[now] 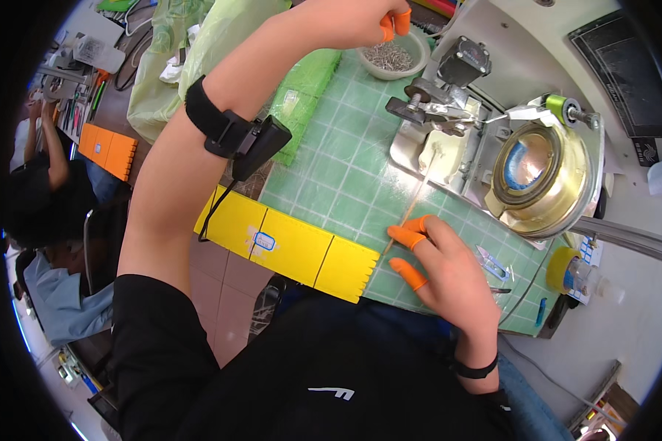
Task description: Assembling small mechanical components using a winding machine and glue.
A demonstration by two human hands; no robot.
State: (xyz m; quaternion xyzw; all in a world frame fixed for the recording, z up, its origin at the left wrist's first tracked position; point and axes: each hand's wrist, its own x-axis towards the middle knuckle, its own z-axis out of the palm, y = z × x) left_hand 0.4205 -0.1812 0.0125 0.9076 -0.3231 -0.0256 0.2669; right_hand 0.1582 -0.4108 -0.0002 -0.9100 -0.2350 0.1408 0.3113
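Note:
My left hand (pixel 357 22), with orange finger cots, reaches over a small round bowl (pixel 421 53) of thin metal pieces (pixel 388 57) at the far edge of the mat. Its fingertips are pinched together; anything between them is too small to make out. My right hand (pixel 452 275), also in orange finger cots, holds a thin wooden stick (pixel 412 202) at its index and middle fingertips, the thumb a little apart. The stick's far end rests in a cream-coloured dish (pixel 443 158) on a metal tray beneath a small mechanism (pixel 430 103).
A machine with a round brass-coloured housing (pixel 559 195) stands at the right. A yellow board (pixel 287 250) lies along the green mat's (pixel 316 184) near edge. A green packet (pixel 301 92) is at left; tweezers (pixel 493 261) lie beside my right hand. Another person (pixel 48 191) sits far left.

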